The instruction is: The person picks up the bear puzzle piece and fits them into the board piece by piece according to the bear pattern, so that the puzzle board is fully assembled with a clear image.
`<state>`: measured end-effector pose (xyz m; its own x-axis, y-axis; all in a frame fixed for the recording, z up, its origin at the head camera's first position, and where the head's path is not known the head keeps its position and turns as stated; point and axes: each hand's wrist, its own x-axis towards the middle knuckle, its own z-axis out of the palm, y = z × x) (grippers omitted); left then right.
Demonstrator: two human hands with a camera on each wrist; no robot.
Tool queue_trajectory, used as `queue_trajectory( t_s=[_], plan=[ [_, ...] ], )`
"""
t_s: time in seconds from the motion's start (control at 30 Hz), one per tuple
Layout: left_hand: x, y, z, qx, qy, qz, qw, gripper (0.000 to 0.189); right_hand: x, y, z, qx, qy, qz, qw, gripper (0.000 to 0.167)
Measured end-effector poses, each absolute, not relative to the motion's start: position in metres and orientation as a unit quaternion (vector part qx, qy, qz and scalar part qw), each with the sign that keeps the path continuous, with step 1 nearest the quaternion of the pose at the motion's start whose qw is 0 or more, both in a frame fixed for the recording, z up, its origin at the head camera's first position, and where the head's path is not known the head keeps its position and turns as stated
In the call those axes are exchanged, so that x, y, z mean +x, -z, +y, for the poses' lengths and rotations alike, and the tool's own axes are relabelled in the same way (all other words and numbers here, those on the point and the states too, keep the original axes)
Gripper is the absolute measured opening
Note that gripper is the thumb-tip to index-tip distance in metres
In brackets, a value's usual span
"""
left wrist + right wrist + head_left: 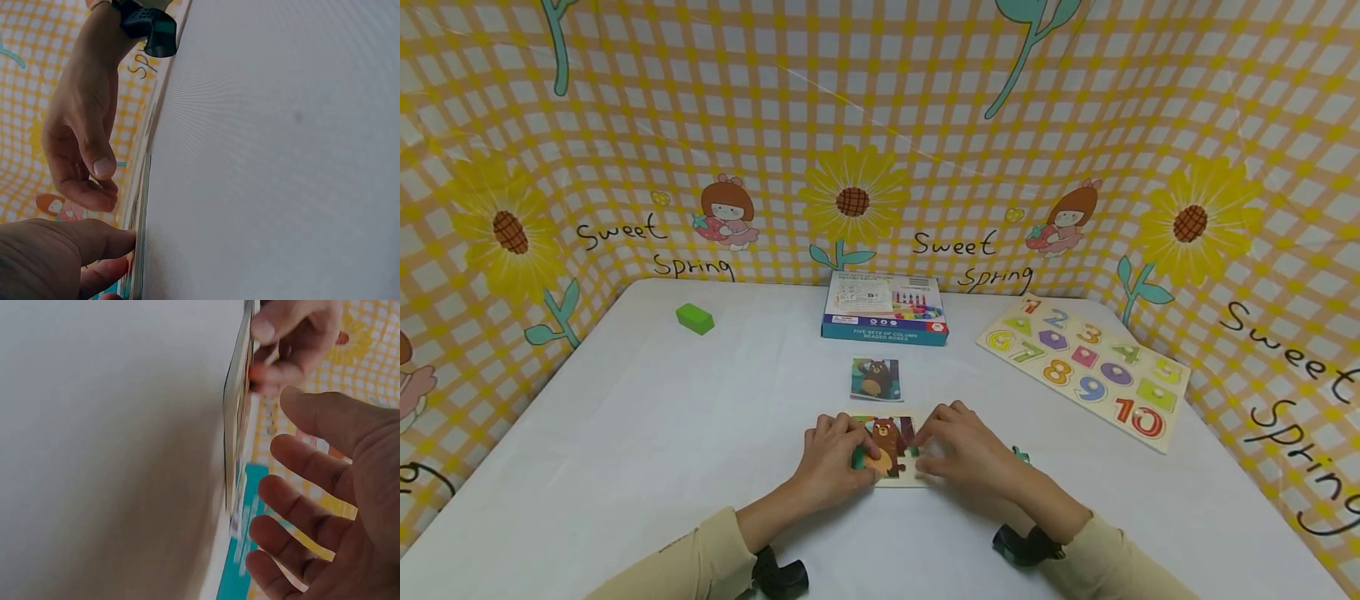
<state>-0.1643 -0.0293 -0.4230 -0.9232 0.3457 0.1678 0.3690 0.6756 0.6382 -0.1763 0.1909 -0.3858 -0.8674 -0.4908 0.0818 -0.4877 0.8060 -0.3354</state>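
A small wooden bear jigsaw puzzle [889,440] lies flat on the table between the hands. Bare wood shows at its lower right. My left hand [833,454] holds the left part of the puzzle board, the thumb at its near edge and a finger on the bear's belly. Over the right side hovers my right hand [964,446]; in the right wrist view its fingers [300,534] are spread and loosely bent, with nothing between them. A green puzzle piece [1021,455] lies beyond the right wrist, partly hidden by it.
Behind the puzzle lies a bear picture card [876,379], then a flat toy box [883,308]. At the right is a wooden number board [1082,371]. A green block [695,318] sits far left. Checked cloth [865,108] encloses the back and sides.
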Motion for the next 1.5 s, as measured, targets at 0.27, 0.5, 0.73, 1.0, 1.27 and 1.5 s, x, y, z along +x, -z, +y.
queue_trajectory(
  t_s=[0.27,0.5,0.73,1.0,1.27,1.5],
  plan=[
    [-0.163,0.424,-0.03,-0.197,0.357,-0.913,0.02,0.012,-0.174,0.385,0.23,-0.216,0.181,0.959,-0.014,0.022],
    [-0.164,0.424,-0.03,-0.196,0.357,-0.913,0.019,0.012,-0.169,0.386,0.264,-0.195,0.179,0.964,-0.027,0.023],
    [-0.164,0.424,-0.03,-0.195,0.359,-0.912,0.017,0.011,-0.165,0.387,0.284,-0.168,0.166,0.972,-0.02,0.027],
    [-0.164,0.424,-0.03,-0.194,0.357,-0.914,0.017,0.011,-0.158,0.39,0.301,-0.152,0.168,0.974,-0.017,0.034],
    [-0.163,0.424,-0.03,-0.193,0.357,-0.914,0.012,0.012,-0.154,0.392,0.311,-0.154,0.162,0.974,-0.023,0.032],
    [-0.163,0.422,-0.03,-0.199,0.361,-0.911,0.017,0.012,-0.155,0.395,0.315,-0.153,0.157,0.975,-0.018,0.029]
  ],
)
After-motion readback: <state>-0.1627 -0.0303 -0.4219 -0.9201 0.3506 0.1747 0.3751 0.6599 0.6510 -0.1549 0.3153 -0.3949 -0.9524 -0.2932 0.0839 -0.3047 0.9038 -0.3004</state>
